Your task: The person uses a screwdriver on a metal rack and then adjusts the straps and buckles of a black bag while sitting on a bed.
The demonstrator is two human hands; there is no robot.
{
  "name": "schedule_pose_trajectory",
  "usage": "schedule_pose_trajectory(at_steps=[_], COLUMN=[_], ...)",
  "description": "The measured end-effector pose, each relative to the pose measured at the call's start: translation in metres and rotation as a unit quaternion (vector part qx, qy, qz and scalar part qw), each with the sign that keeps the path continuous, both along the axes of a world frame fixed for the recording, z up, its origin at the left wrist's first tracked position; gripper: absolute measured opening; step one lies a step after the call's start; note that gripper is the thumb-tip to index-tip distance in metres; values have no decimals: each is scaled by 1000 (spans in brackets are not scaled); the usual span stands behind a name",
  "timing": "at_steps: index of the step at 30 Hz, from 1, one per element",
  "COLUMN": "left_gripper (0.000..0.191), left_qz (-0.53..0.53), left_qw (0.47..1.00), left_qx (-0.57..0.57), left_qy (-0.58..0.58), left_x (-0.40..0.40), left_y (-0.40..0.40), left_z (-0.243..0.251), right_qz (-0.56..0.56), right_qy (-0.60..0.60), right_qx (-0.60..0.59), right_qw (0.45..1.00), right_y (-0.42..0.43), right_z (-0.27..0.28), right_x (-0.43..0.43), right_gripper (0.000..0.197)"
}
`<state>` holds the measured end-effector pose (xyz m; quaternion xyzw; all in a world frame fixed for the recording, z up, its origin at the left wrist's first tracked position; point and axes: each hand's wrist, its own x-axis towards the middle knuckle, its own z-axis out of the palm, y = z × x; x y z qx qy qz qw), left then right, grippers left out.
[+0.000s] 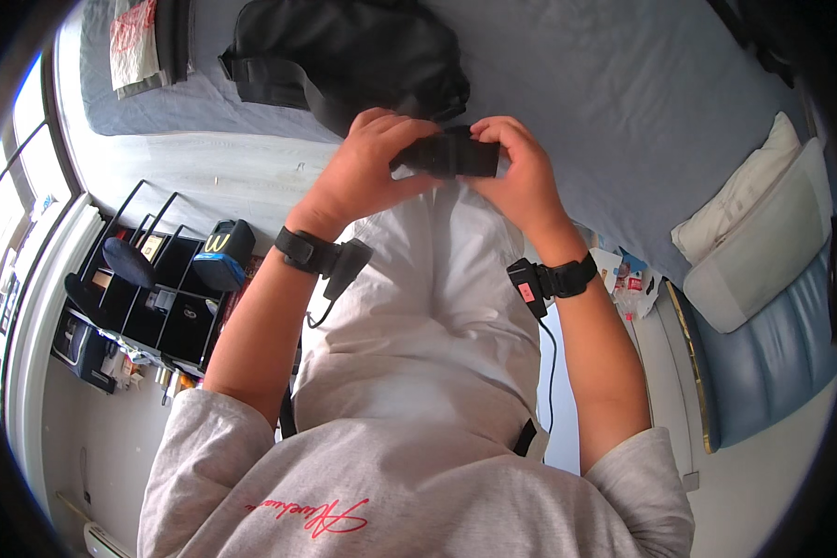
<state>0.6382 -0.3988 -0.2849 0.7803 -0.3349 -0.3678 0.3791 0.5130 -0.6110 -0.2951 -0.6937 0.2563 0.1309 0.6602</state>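
My left hand (370, 164) grips one end of a dark strap piece (453, 155), its thumb below and its fingers above. The other end lies between the thumb and fingers of my right hand (519, 164). The strap seems to have a buckle or slider in its middle, but the dark detail is hard to tell. Just beyond my hands, a black fabric bag (363, 56) lies on a bed with a grey sheet (565, 84). A loop of its webbing strap (314, 94) runs down towards my left hand. Both wrists wear black bands with small devices and cables.
At the left stand a black shelf unit (171, 314) and a dark box-shaped bag (224, 254) on it. A red-printed paper bag (134, 45) lies on the bed's far left corner. Pillows (753, 237) rest at the right by a blue padded headboard (774, 370).
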Motion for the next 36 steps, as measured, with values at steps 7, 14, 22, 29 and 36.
schedule_pose_trajectory(at_steps=[7, 14, 22, 29, 36], left_gripper=[66, 64, 63, 62, 40], left_qz=[-35, -26, -21, -65, -76], left_qw=[998, 998, 995, 993, 988], left_qx=[-36, -60, -92, -52, -76], left_qy=[34, 18, -23, -84, -107], left_x=[0, 10, 16, 17, 1], left_y=[-10, 0, 3, 6, 2], left_z=[14, 22, 39, 41, 51], right_qz=[199, 174, 142, 192, 217], right_qy=[-90, -58, -88, -79, -165], right_qx=[-123, 55, 25, -83, -110], right_qw=[968, 981, 986, 975, 956], right_y=[-3, -11, -16, -27, 6], right_z=[28, 36, 34, 28, 69], right_x=[16, 19, 16, 10, 30], right_gripper=[40, 28, 11, 15, 20])
